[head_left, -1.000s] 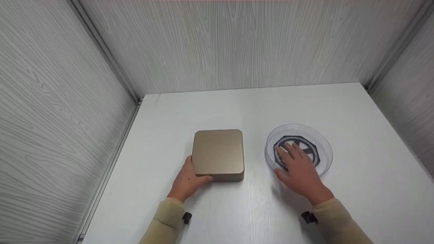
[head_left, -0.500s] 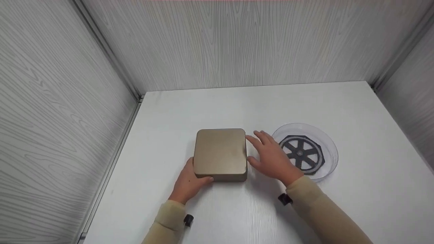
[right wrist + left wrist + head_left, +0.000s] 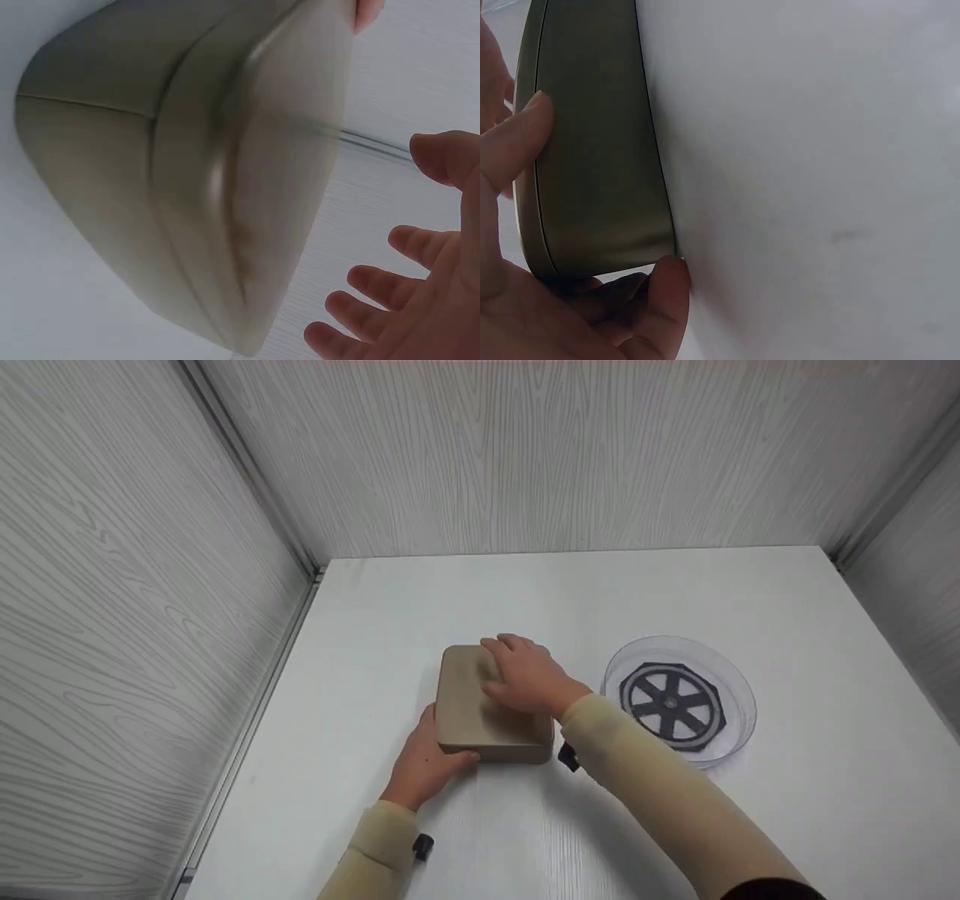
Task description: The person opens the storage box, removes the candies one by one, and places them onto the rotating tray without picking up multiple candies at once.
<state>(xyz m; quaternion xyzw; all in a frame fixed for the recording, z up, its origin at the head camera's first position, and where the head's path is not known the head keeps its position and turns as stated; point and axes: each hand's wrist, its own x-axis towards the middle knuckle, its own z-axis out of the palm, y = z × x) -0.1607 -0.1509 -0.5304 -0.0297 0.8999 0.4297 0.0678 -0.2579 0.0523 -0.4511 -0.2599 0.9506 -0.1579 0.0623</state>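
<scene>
A square gold tin box (image 3: 463, 716) with rounded corners and a lid lies flat on the white table. My left hand (image 3: 424, 761) grips its near left corner. In the left wrist view the thumb (image 3: 525, 139) presses on the side by the lid seam, and fingers curl round the corner. Over the lid's right half hovers my right hand (image 3: 529, 671), hiding part of it. Seen from the right wrist, its fingers are spread and a gap separates them from the lid (image 3: 292, 172).
To the right stands a clear round shallow dish (image 3: 739, 682) holding a dark octagonal piece with a spoked wheel pattern (image 3: 671, 703). Wood-grain panels (image 3: 525, 457) wall the table at the back and both sides.
My right hand has left the round dish and moved left over the tin box's lid. My left hand keeps its grip at the corner.
</scene>
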